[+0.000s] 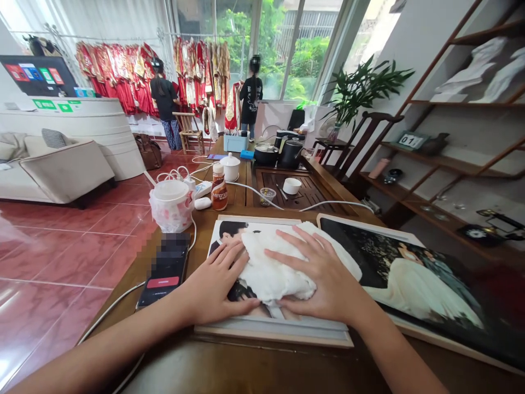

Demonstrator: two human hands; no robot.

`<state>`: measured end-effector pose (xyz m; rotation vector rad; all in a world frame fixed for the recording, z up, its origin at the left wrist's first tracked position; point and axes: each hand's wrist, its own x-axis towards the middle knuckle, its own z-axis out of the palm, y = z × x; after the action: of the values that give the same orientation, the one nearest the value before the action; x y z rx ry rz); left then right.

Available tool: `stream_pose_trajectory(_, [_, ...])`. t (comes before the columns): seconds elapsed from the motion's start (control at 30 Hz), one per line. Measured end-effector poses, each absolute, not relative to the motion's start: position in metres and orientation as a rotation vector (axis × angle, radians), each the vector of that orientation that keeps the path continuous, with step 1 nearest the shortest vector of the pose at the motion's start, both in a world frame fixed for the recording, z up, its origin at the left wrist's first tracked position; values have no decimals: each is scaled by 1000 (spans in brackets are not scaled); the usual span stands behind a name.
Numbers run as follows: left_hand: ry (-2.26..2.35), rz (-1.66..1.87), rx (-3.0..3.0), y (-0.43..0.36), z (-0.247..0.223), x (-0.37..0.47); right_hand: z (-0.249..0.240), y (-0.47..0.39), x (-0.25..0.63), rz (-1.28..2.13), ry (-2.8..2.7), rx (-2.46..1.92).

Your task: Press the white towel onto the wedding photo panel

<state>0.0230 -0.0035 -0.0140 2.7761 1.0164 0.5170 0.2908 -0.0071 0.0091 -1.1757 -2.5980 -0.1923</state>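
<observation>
I see two framed photographs on the wooden surface: the larger one lies to the right, the nearer framed portrait under my hands. One crumpled white cloth rests on that portrait. My right hand lies flat, fingers spread, pressing the cloth; my left hand lies flat, steadying the portrait, fingertips touching the cloth's edge.

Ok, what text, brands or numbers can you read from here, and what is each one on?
"NESTLE", only partly legible: on the label of the brown bottle on the table.
"01": on the small calendar block on the shelf.
Too blurred to read: the phone screen beside the left hand, the green signs on the white counter, and the screen above it.
The framed photo under the right hand shows no text.
</observation>
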Motion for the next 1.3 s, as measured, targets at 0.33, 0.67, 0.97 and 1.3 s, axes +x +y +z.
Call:
stream_pose_trajectory(0.33, [1252, 526, 2618, -6, -29, 15, 3, 5, 303, -250, -2495, -1270])
stream_pose_trajectory(0.67, [1252, 523, 2632, -5, -31, 12, 3, -7, 278, -170, -2693, -1022])
stream_pose_trajectory(0.97, [1267, 504, 2613, -7, -28, 12, 0, 5, 294, -259, -2514, -1209])
stream_pose_trajectory(1.3, [1262, 483, 2641, -6, -29, 11, 0, 7, 295, -225, -2544, -1156])
